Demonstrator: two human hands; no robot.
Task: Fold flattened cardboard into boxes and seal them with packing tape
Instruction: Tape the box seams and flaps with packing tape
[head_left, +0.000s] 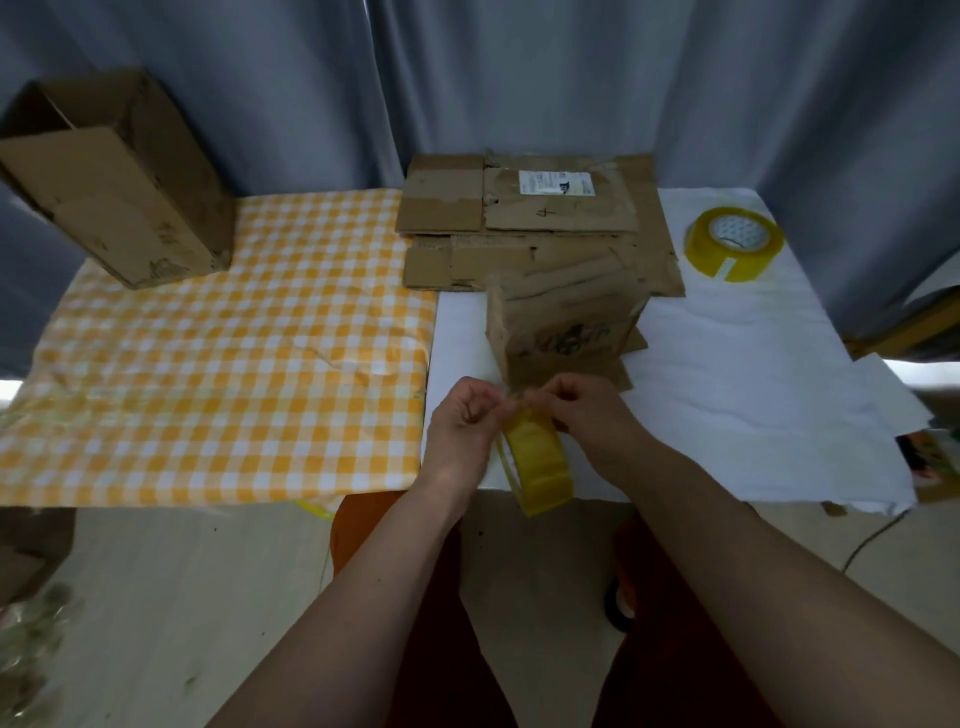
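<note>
A yellow roll of packing tape (540, 462) hangs between both hands just above the table's near edge. My left hand (462, 426) and my right hand (582, 410) both have curled fingers that pinch at the top of the roll, where the tape end seems to be. Right behind my hands stands a small folded cardboard box (561, 332) with dark print on its side and loose flaps at its base. Further back lies a stack of flattened cardboard (535, 223), the top sheet bearing a white label.
A second, larger tape roll (735, 243) lies at the far right on the white cloth (753, 374). An open, assembled box (114, 176) stands at the far left on the yellow checked cloth (223, 374). Grey curtains hang behind the table.
</note>
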